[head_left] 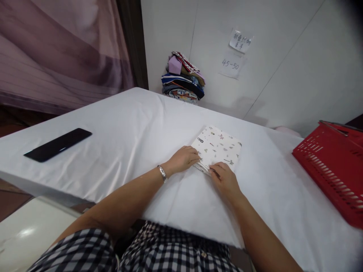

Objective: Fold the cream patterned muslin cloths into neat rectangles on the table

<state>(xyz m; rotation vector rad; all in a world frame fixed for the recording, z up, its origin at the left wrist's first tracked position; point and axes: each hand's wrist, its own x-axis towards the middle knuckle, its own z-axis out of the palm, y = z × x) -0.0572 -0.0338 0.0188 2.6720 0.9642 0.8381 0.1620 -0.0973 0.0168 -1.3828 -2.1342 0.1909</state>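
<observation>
A folded white cloth point(219, 145) with small printed leaves and figures lies on the white-covered table in front of me. My left hand point(185, 158) is at its near left corner, fingers closed on the layered edge. Along the near edge, my right hand point(225, 178) has its thumb and fingers pinched on the cloth's layers. Several folded layers show between the two hands. Some fingertips are hidden by the hands and the fabric.
A black phone-like slab point(58, 144) lies at the left on the white tablecloth point(119, 151). Folded clothes point(183, 77) are stacked at the back against the wall. A red plastic basket point(334, 166) stands at the right. Paper notes point(231, 66) hang on the wall.
</observation>
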